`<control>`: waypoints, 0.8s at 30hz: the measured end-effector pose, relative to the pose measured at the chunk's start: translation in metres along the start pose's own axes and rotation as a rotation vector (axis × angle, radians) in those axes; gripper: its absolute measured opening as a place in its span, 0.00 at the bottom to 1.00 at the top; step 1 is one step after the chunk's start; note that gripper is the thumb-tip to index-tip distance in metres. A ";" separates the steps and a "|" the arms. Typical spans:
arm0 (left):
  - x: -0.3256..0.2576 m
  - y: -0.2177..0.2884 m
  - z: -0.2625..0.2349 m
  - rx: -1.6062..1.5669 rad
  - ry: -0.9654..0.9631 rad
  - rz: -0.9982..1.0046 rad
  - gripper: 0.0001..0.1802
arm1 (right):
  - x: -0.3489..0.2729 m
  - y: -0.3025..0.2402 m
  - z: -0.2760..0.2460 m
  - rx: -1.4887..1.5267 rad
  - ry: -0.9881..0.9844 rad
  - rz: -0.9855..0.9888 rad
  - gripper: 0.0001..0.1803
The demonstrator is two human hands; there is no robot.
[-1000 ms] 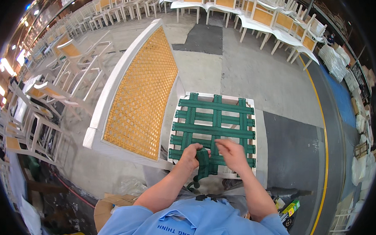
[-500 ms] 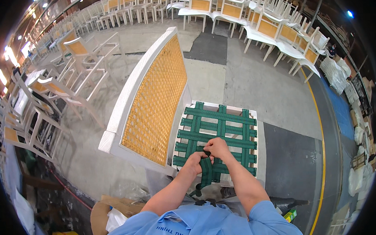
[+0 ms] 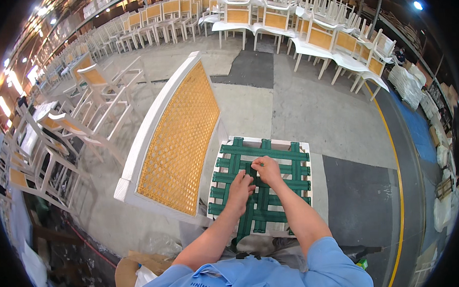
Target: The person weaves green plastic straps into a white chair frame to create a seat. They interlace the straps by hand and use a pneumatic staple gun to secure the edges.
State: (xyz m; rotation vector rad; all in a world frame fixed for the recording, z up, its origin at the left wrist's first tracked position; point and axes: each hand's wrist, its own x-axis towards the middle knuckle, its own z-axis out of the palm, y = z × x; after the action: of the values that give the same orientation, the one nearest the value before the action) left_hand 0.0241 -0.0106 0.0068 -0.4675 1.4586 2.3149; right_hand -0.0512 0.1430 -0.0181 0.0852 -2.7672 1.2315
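A white-framed chair stands before me, its cane back [image 3: 181, 140] on the left and its seat frame [image 3: 275, 140] crossed by woven green webbing [image 3: 270, 154]. A loose green strap [image 3: 246, 221] runs from the near edge up over the bands to my hands. My right hand [image 3: 268, 172] pinches this strap near the middle of the seat. Just left of it, my left hand [image 3: 240, 192] lies along the strap with curled fingers that appear to hold it. The strap's end is partly hidden by my fingers.
White chair frames [image 3: 92, 130] stand at the left. Rows of cane-backed chairs [image 3: 167, 16] and stacked chairs with white seats [image 3: 312, 47] fill the far side. A yellow floor line [image 3: 401, 203] runs along the right. Cardboard [image 3: 128, 273] lies near me at lower left.
Both hands have moved farther up the seat, away from me. The loose strap, bunched at the near edge before, now lies stretched out along the seat.
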 end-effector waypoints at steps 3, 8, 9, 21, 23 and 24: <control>0.048 0.010 0.010 -0.303 0.040 -0.172 0.37 | 0.020 0.006 0.004 -0.013 0.001 -0.044 0.08; 0.108 0.005 0.004 -0.524 0.022 -0.179 0.35 | 0.024 0.010 0.018 -0.074 -0.047 -0.073 0.08; 0.118 0.004 0.002 -0.556 0.067 -0.189 0.34 | 0.021 0.008 0.022 -0.094 -0.063 -0.069 0.08; 0.141 -0.013 0.011 -0.787 0.100 -0.045 0.20 | 0.055 0.014 0.014 -0.192 -0.031 0.088 0.10; 0.137 -0.008 0.006 -0.789 0.114 -0.034 0.18 | 0.056 0.009 0.019 -0.206 -0.049 0.055 0.10; 0.133 -0.004 0.000 -0.798 0.106 -0.027 0.18 | 0.056 0.005 0.023 -0.205 -0.061 0.034 0.09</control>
State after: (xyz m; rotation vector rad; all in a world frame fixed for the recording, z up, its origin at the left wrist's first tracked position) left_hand -0.0905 0.0078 -0.0575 -0.8107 0.4884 2.8124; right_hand -0.1095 0.1290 -0.0303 0.0597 -2.9407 0.9609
